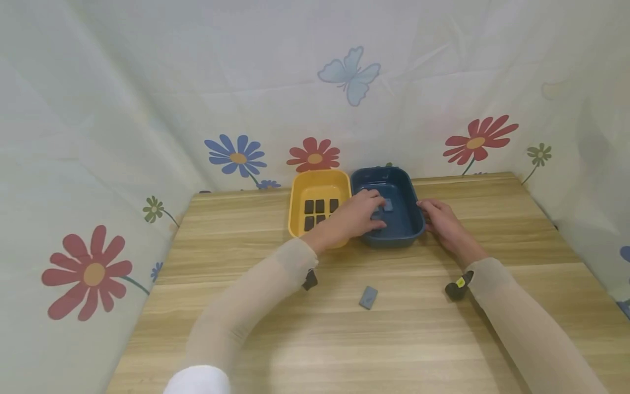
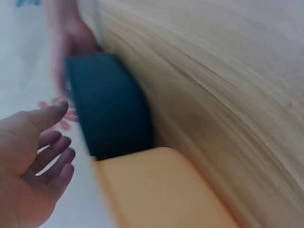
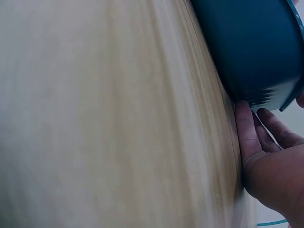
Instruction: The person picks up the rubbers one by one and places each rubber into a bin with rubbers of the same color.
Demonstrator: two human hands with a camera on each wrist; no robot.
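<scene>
My left hand [image 1: 361,213] reaches over the blue bin [image 1: 403,224], its thumb and fingers spread apart. The left wrist view shows that hand [image 2: 33,156] with bent fingers and nothing visible between them. Under it, grey rectangular pieces [image 1: 388,204] lie on the bin's floor, partly hidden by the fingers. At the bin's right side is my right hand [image 1: 443,221], its fingertips touching the outer wall. In the right wrist view the right hand [image 3: 270,152] has mostly straight fingers against the blue bin [image 3: 251,47], low beside the table.
A yellow bin [image 1: 294,210] stands against the blue one's left side, with several black rectangular pieces [image 1: 320,206] in rows. One grey piece [image 1: 368,297] lies on the wooden table [image 1: 334,350] in front. A flowered cloth [image 1: 403,120] hangs behind the bins.
</scene>
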